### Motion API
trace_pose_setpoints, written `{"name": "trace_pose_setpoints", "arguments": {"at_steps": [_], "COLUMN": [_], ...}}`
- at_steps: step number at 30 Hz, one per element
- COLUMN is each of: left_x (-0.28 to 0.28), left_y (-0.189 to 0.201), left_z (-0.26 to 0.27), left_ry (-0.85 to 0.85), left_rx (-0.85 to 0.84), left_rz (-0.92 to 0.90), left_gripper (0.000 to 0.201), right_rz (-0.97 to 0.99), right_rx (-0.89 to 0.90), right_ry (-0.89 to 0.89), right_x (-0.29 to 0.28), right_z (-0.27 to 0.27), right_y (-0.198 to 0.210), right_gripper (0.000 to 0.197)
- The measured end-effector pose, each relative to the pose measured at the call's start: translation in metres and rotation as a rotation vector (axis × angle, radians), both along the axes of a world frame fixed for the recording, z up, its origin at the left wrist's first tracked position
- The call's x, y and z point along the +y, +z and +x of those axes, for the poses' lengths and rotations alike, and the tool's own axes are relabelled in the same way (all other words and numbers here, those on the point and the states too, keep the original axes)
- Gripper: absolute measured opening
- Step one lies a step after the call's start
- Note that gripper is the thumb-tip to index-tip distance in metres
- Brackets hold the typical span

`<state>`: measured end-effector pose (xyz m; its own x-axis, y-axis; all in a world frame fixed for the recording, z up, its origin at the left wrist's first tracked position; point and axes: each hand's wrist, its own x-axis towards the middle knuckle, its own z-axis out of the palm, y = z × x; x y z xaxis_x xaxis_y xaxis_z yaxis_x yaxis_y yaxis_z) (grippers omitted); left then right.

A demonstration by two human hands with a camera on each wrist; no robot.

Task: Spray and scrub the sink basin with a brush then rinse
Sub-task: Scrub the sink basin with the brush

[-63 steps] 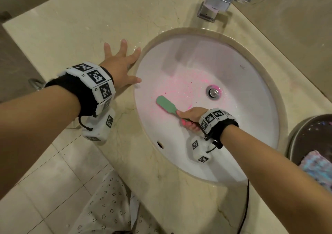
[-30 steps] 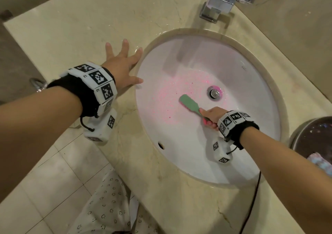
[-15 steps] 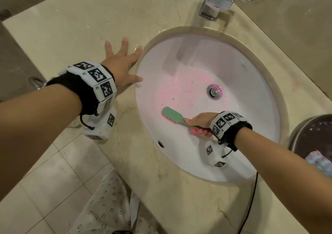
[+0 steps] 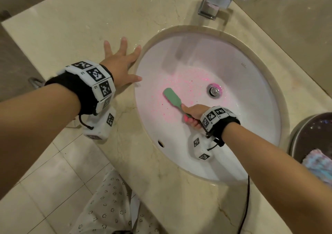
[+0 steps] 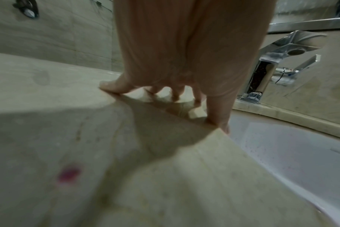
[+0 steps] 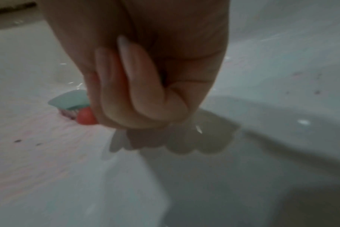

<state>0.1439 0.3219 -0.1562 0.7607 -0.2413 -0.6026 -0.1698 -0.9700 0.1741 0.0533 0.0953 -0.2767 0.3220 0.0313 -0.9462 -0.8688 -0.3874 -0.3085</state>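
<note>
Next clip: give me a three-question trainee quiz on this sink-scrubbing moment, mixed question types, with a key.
1. True or false: the left hand lies flat with spread fingers on the countertop beside the sink basin.
2. Which hand grips the brush? A) left B) right hand C) both
3. Fill in: the speckles around the drain are ____ in colour.

Key: 1 true; 2 B; 3 pink.
</note>
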Motion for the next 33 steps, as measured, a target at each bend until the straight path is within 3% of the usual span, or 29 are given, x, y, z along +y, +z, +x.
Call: {"name": "trace_pose_setpoints", "arguments": {"at_steps": [4, 7, 14, 19, 24, 28, 33], "left_x": [0.000, 0.000, 0.000, 0.000, 0.000, 0.000, 0.000], "left_y": [0.000, 0.000, 0.000, 0.000, 0.000, 0.000, 0.001], "left_z": [0.000, 0.000, 0.000, 0.000, 0.000, 0.000, -0.001], "left_ry": [-0.012, -0.014, -0.002, -0.010, -0.010, -0.002, 0.011], "left_rx": [-0.011, -0.011, -0.005, -0.003, -0.004, 0.001, 0.008], "left_rz": [0.008, 0.004, -0.010, 0.005, -0.001, -0.009, -0.019], "left_gripper": [0.080, 0.080, 0.080, 0.080, 0.080, 0.080, 0.080], "right_rz": [0.122, 0.042, -0.230, 0.005, 0.156, -0.001, -0.251], "right_rx": [0.171, 0.157, -0.032, -0.009, 0.172, 0.140, 0.003], "right_ry": [0.131, 0.231, 0.078, -0.069, 0.101, 0.228, 0.106], "right_x": [0.000, -0.022, -0.042, -0.011, 0.006, -0.027, -0.063], "right_z": [-0.013, -0.024, -0.014, -0.003, -0.011, -0.025, -0.026], "right_y": [-0.003, -0.003, 0.001, 0.001, 0.000, 0.000, 0.002], "right_gripper": [0.055, 0.057, 0.057, 0.053, 0.055, 0.057, 0.056]}}
